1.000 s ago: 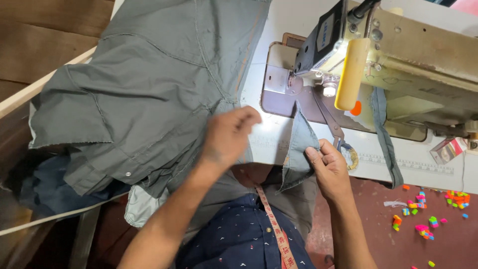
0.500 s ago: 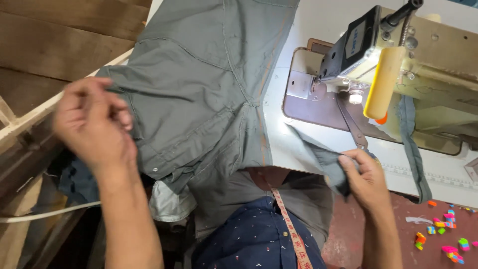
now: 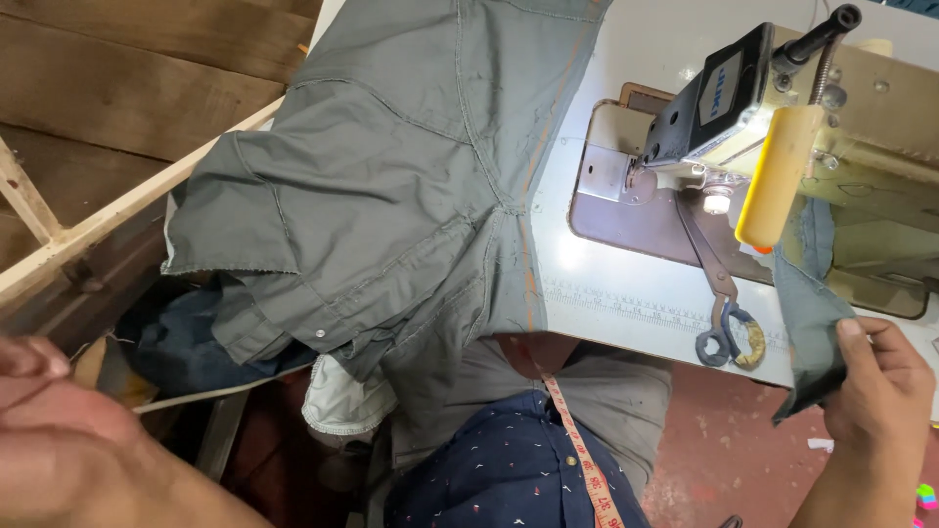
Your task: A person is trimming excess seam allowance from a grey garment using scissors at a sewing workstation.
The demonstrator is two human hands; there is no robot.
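A grey-green garment [image 3: 391, 186] lies spread over the left part of the white sewing table [image 3: 606, 284], its lower part hanging over the front edge. My right hand [image 3: 875, 386] is at the table's front right and grips a small grey-green fabric piece [image 3: 812, 328] between thumb and fingers. My left hand [image 3: 59, 430] is blurred at the lower left corner, off the table and away from the garment; whether it holds anything does not show.
A sewing machine [image 3: 773, 108] with a yellow part stands at the back right. Scissors [image 3: 719, 303] lie on the table near my right hand. A measuring tape [image 3: 582, 460] hangs over my dark shirt. A wooden frame [image 3: 88, 225] runs along the left.
My left hand has swung further left and down, off the garment. My right hand with the fabric piece has moved right, away from the garment.
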